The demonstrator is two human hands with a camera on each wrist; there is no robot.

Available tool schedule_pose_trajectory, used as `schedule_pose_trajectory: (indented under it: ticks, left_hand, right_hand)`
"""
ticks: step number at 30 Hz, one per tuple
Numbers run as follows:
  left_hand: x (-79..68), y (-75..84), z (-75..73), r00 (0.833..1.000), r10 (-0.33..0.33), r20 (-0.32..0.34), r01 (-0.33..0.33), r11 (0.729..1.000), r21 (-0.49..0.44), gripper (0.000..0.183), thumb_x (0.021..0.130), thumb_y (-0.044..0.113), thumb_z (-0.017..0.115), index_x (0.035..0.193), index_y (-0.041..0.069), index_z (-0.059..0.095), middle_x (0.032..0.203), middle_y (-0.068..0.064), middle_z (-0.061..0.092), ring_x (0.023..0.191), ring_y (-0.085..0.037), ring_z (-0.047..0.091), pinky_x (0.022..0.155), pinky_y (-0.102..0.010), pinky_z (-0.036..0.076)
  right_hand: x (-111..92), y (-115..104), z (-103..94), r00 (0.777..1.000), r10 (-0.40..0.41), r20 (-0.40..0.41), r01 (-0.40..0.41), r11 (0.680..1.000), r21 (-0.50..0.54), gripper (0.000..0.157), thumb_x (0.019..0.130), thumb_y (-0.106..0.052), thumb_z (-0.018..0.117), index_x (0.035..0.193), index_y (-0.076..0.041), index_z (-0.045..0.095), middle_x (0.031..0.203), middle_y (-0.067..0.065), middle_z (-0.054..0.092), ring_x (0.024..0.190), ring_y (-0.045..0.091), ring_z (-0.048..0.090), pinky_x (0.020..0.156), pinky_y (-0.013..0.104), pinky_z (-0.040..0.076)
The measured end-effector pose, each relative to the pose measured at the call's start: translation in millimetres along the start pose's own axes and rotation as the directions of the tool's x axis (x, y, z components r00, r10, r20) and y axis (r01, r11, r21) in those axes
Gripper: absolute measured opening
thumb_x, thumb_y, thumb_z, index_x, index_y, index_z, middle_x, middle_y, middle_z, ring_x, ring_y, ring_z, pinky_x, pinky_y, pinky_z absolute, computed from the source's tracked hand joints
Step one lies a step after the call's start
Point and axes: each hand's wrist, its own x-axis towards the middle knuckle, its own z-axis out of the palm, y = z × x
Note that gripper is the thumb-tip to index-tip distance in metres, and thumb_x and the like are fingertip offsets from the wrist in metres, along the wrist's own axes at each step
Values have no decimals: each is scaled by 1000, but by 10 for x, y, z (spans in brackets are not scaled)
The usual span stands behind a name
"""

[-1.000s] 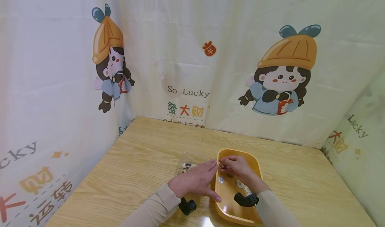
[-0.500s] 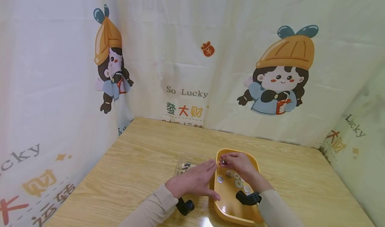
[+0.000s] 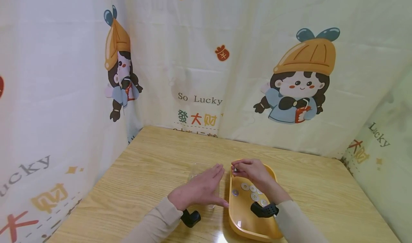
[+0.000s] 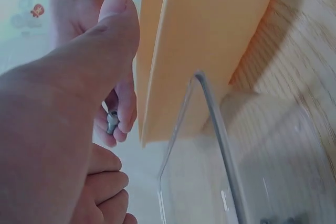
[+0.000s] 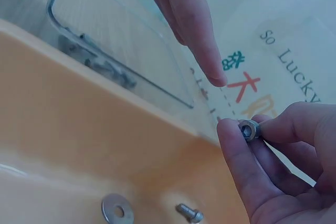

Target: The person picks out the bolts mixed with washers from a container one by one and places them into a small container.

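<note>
My right hand [image 3: 252, 171] is over the far left corner of the yellow tray [image 3: 246, 219]. Its thumb and fingertips pinch a small metal socket-head screw [image 5: 249, 130], hex recess visible in the right wrist view. To the left, my left hand [image 3: 200, 189] hovers with straight fingers and thumb spread, holding nothing. Beneath it stands a clear plastic box [image 4: 220, 129], largely hidden by the hand in the head view. Small metal pieces [image 5: 97, 61] lie in that box, too blurred to tell. Inside the tray are another screw [image 5: 189, 212] and several flat washers [image 3: 255, 197].
The box and tray stand side by side on a wooden table [image 3: 161, 153]. A printed curtain [image 3: 244, 74] hangs behind and at both sides. Black wrist mounts [image 3: 264, 210] are strapped to both wrists.
My left hand has shifted left, away from the tray's rim and over the box. The right hand has moved slightly up and left with the screw, uncovering washers in the tray.
</note>
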Motion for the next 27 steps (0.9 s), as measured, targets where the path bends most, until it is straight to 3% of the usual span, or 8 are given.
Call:
schedule_pose_trajectory:
  ticks: [13,20,27]
  left_hand:
    - [-213,-220,-32,996,-78,-33,75,993,-92,110,83,67,66,156,-2,21,165,-19,16,153,-31,18,123,-44,26]
    - [-334,-359,-26,993,-103,-48,99,991,-94,111,82,64,68,155,-5,21,164,-21,16,153,-33,18,123,-46,27]
    - [-427,-450,-28,991,-134,-24,132,987,-97,110,83,59,71,155,-5,19,165,-22,15,153,-35,18,122,-48,27]
  right_hand:
    - [59,-114,277,999,14,49,-11,998,-65,27,98,-4,57,117,14,63,102,16,71,97,26,73,90,38,59]
    - [105,-123,436,997,8,73,1,992,-124,25,97,-1,55,114,14,65,100,20,72,92,28,74,90,45,58]
    - [141,-120,578,996,4,92,13,984,-176,26,96,0,57,114,16,65,103,24,72,88,24,74,84,41,61]
